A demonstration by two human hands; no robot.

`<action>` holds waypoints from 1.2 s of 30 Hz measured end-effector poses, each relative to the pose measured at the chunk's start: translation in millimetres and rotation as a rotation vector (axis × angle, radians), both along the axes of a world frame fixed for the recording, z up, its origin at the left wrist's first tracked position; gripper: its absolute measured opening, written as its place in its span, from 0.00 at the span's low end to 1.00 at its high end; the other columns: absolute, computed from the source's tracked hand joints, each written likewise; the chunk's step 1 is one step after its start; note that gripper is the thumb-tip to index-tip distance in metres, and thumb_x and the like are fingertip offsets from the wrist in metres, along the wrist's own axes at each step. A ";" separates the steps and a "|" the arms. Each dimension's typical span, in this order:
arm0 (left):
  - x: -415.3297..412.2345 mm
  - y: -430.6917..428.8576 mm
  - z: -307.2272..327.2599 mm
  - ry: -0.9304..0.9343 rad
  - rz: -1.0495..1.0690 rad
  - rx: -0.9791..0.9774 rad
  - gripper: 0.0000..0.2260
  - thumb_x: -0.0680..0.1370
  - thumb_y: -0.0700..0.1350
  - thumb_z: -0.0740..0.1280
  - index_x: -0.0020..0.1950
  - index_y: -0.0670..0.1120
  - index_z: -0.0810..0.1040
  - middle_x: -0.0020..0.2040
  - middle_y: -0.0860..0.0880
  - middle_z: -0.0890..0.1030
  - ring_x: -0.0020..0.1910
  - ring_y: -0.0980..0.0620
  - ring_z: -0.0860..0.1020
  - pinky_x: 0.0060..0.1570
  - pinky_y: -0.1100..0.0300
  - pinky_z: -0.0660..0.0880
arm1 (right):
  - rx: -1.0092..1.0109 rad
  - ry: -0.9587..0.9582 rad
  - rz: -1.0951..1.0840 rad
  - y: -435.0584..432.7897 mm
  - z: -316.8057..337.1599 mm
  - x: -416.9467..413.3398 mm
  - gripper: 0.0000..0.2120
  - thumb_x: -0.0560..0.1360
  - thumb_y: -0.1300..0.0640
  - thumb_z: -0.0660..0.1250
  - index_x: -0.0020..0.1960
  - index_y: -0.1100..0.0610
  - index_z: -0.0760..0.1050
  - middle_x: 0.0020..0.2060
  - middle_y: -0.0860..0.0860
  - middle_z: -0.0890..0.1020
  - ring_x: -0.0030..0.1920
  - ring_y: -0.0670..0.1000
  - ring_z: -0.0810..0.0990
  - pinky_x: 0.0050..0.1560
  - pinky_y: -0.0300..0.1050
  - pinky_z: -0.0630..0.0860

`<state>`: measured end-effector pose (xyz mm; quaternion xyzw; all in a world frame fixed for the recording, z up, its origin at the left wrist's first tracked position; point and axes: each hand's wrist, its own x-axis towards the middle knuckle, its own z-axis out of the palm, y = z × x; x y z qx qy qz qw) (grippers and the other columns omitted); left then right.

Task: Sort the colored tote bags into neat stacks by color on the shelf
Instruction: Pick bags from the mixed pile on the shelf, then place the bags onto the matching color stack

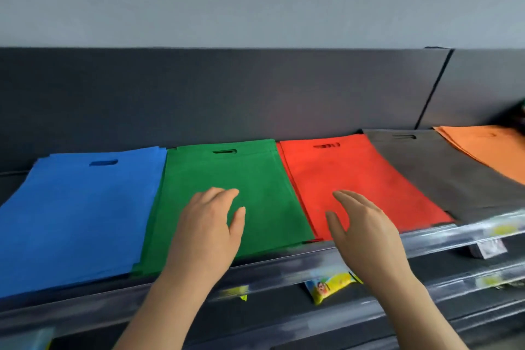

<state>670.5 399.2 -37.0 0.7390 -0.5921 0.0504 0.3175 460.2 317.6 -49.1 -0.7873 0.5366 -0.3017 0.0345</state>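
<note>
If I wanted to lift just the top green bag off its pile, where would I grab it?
Probably by its front edge, pinched from the front, your side. The green bag lies flat on its pile. The blue stack and red stack hug its sides, and its handle slot sits far back by the back panel.

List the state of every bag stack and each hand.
Blue tote bag stack: flat, slightly fanned.
Green tote bag stack: flat, slightly fanned.
Red tote bag stack: flat, neat.
Grey tote bag stack: flat, neat.
Orange tote bag stack: flat, partly cropped.
Left hand: open, over green stack.
Right hand: open, over red stack.
</note>
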 end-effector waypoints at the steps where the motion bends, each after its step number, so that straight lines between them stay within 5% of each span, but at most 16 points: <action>1: -18.8 -7.9 0.1 0.003 -0.012 -0.004 0.17 0.78 0.48 0.64 0.65 0.45 0.76 0.59 0.51 0.78 0.59 0.51 0.74 0.62 0.57 0.69 | 0.000 -0.004 -0.013 -5.8 0.3 -20.3 0.16 0.73 0.58 0.69 0.60 0.61 0.78 0.58 0.55 0.80 0.58 0.56 0.79 0.57 0.49 0.74; 12: -214.9 -98.8 -4.4 0.018 -0.132 -0.030 0.16 0.78 0.49 0.63 0.65 0.46 0.76 0.59 0.51 0.78 0.58 0.50 0.73 0.60 0.57 0.69 | 0.035 0.065 -0.148 -69.7 4.0 -227.2 0.18 0.77 0.53 0.63 0.65 0.57 0.73 0.64 0.49 0.76 0.62 0.53 0.75 0.56 0.46 0.72; 25: -344.2 -219.8 -10.8 -0.056 -0.254 0.035 0.11 0.74 0.44 0.70 0.55 0.44 0.81 0.48 0.48 0.82 0.47 0.44 0.77 0.48 0.52 0.75 | 0.093 0.053 -0.278 -161.3 -0.3 -351.6 0.20 0.78 0.50 0.61 0.67 0.54 0.72 0.64 0.46 0.75 0.64 0.50 0.73 0.60 0.44 0.71; 32: -397.1 -291.4 3.7 -0.066 -0.331 0.043 0.18 0.80 0.51 0.60 0.68 0.50 0.72 0.63 0.54 0.76 0.62 0.54 0.71 0.61 0.61 0.68 | 0.093 0.041 -0.340 -219.8 7.4 -401.5 0.19 0.77 0.52 0.63 0.67 0.56 0.72 0.66 0.49 0.75 0.64 0.52 0.74 0.61 0.45 0.70; 36: -427.3 -319.3 8.9 -0.076 -0.377 0.055 0.18 0.80 0.52 0.59 0.70 0.51 0.70 0.63 0.55 0.74 0.63 0.56 0.70 0.62 0.61 0.67 | 0.095 0.046 -0.358 -245.8 8.8 -429.9 0.19 0.77 0.52 0.63 0.67 0.56 0.72 0.65 0.49 0.75 0.65 0.52 0.73 0.61 0.46 0.70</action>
